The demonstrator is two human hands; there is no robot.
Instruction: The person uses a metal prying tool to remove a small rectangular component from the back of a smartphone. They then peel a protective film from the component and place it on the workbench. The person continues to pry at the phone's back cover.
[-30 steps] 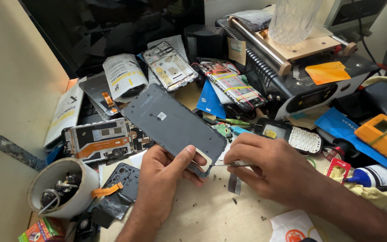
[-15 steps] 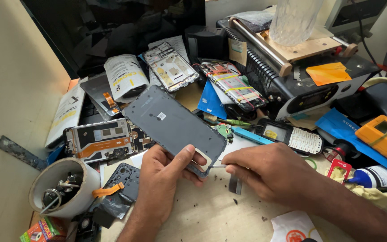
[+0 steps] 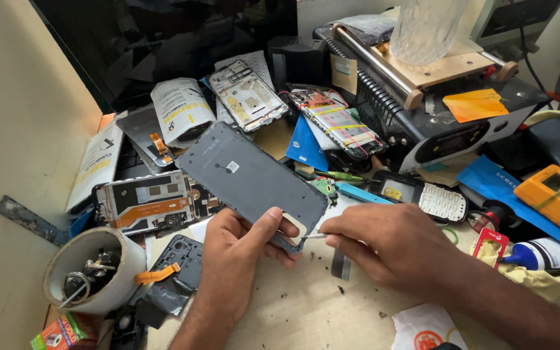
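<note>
While the left hand gripped the near corner of a dark grey phone frame, its thumb lay pressed across the top face and its fingers curled underneath, so the frame was held tilted just above the middle of a cluttered worktop. Just right of it, the right hand pinched a thin metal tool between thumb and fingertips, the tip touching the frame's near right corner beside a pale patch. To the left, near the wall, stood a white cup filled with small metal parts, and an opened phone body with an orange ribbon cable lay just far of it. Farther back lay another stripped phone chassis and a circuit assembly with red wires. At far right sat a black heating machine with a wooden plate on top, and an orange multimeter lay near the right edge. A small keypad part rested just beyond the right hand.
</note>
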